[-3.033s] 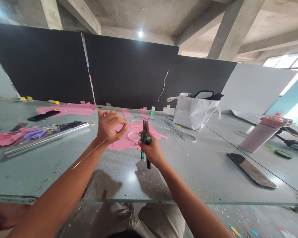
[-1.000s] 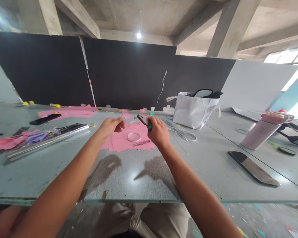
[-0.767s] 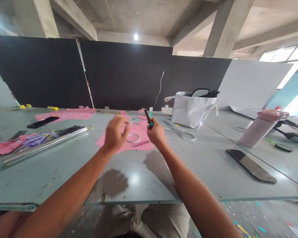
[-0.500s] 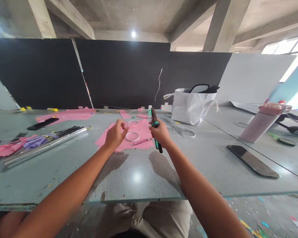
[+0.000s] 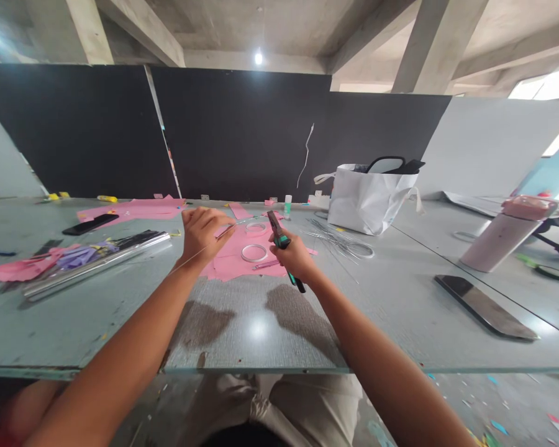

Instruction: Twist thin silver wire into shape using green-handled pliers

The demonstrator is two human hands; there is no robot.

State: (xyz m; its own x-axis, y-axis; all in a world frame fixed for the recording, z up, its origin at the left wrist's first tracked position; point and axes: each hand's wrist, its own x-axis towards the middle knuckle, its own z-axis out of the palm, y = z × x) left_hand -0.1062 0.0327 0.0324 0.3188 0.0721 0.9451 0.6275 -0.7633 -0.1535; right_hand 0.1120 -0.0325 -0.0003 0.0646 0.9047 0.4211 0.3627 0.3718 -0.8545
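My left hand (image 5: 204, 234), fingers closed, grips a thin wire (image 5: 251, 219) that stretches right toward the pliers and also trails back over my wrist. In my right hand (image 5: 292, 253) are dark pliers with green handles (image 5: 281, 239), their jaws pointing up and left at the wire's far end; whether the jaws clasp it is too small to tell. Between and beyond the hands lies pink paper (image 5: 223, 264). On it rest a white ring (image 5: 254, 252), a second ring (image 5: 256, 228) behind it, and a pink slim tool (image 5: 268, 264) partly hidden by my right hand.
Loose wires (image 5: 335, 239) lie right of the paper, before a white bag (image 5: 372, 202). Farther right are a phone (image 5: 487, 307) and a pink bottle (image 5: 500, 236). A glue stick (image 5: 287, 206) stands behind. Left are a foil roll (image 5: 95, 267) and a black phone (image 5: 90, 224).
My left hand has moved left and up, and a wire now shows in it. The pliers in my right hand have tilted and shifted left. The view has turned slightly left.
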